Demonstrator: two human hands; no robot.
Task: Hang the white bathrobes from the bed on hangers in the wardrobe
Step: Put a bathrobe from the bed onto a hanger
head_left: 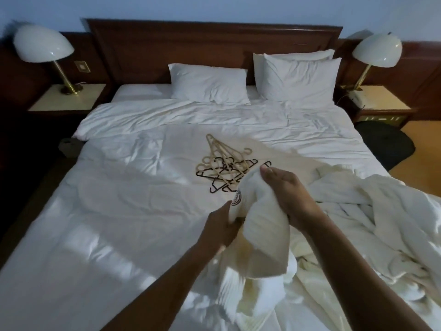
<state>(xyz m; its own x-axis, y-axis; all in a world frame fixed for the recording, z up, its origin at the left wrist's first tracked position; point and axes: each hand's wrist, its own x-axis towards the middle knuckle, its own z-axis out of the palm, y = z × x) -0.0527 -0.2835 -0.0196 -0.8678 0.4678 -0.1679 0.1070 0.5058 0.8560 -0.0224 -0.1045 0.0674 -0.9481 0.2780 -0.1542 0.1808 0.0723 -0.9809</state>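
A dim hotel room, and the wide white bed (pixel 114 223) fills the head view. Above it both hands hold up one white bathrobe (pixel 262 237). The left hand (pixel 220 226) curls round a fold beside its dark emblem, and the right hand (pixel 287 192) grips the bunched top edge. More bathrobes (pixel 362 225) lie heaped to the right of the right hand. Tangled hangers (pixel 226 166) lie just beyond the fingertips. The best course, I judge, is to shake the robe loose, find its collar, then free a single hanger.
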